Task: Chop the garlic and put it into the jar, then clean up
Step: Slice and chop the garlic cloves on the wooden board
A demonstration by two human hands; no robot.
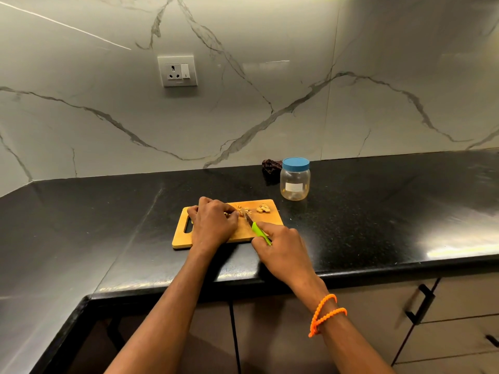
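Note:
A wooden cutting board (272, 220) lies on the black counter. My left hand (213, 221) rests on it, fingertips pinching a garlic piece (226, 213) that is mostly hidden. My right hand (280, 247) grips a green-handled knife (258, 229) whose blade tip meets the garlic beside my left fingers. Small cut bits (247, 211) lie by the blade, and a few garlic pieces (263, 208) sit at the board's far right. A clear plastic jar (294, 182) with its blue lid on stands behind the board to the right.
A dark crumpled cloth (271, 168) lies against the wall just left of the jar. A wall socket (177, 71) is set in the marble backsplash. The black counter (391, 211) stretches right and wraps around to the left; cabinet drawers (459, 319) sit below.

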